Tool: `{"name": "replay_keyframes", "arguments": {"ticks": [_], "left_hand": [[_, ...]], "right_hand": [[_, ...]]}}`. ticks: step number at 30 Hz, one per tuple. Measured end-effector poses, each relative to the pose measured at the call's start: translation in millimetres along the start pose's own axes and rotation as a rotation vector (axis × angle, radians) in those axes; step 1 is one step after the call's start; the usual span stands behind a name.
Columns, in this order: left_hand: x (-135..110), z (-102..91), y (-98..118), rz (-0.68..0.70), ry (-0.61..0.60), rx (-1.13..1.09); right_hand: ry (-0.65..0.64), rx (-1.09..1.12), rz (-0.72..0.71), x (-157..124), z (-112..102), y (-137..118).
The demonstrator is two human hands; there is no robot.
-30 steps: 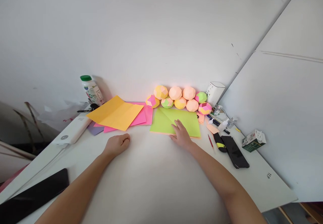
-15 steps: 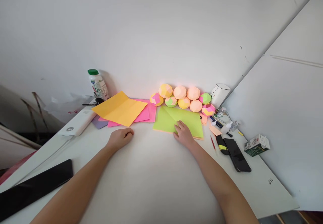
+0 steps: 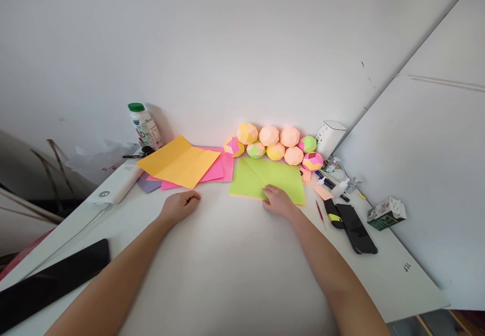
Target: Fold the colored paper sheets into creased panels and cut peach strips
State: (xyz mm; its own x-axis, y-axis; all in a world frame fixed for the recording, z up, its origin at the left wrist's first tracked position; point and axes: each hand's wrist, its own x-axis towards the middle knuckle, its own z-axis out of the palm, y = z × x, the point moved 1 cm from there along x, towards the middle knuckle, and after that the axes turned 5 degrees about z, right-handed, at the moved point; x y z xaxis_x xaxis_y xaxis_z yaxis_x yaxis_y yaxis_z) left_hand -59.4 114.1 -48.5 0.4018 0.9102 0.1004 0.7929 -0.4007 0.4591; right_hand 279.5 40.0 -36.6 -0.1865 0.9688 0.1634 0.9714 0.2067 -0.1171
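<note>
The green paper [image 3: 280, 172] lay with its long axis running roughly left to right, stretching away beyond the right hand [image 3: 278, 200], whose fingertips rested at its near edge. That hand was the nearer of the 2; its fingers were bent and close together, though whether they pinched the green paper I could not tell. The left hand [image 3: 179, 207], curled into a fist, rested left of the green paper, well apart from it. Just behind the green paper sat 9 faceted balls [image 3: 269, 136].
</note>
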Motion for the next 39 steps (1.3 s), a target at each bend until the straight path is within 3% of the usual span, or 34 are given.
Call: {"name": "replay_keyframes", "arguments": {"ticks": [7,21,32,36,39], "left_hand": [[-1.0,0.6,1.7,0.004,-0.021,0.028],[-1.1,0.8,1.8,-0.006,-0.028,0.055],[-1.0,1.2,0.4,-0.005,-0.011,0.015],[-0.4,1.0,0.6,-0.009,0.009,-0.025],[0.0,-0.4,-1.5,-0.007,0.032,-0.071]], "right_hand": [[-0.013,0.055,0.015,-2.2,0.2,-0.8],[0.114,0.36,0.184,-5.5,5.7,9.5],[0.166,0.434,0.189,-1.5,7.9,21.5],[0.256,0.393,0.192,-1.9,3.8,18.1],[0.397,0.334,0.211,-4.1,-8.3,7.4]]}}
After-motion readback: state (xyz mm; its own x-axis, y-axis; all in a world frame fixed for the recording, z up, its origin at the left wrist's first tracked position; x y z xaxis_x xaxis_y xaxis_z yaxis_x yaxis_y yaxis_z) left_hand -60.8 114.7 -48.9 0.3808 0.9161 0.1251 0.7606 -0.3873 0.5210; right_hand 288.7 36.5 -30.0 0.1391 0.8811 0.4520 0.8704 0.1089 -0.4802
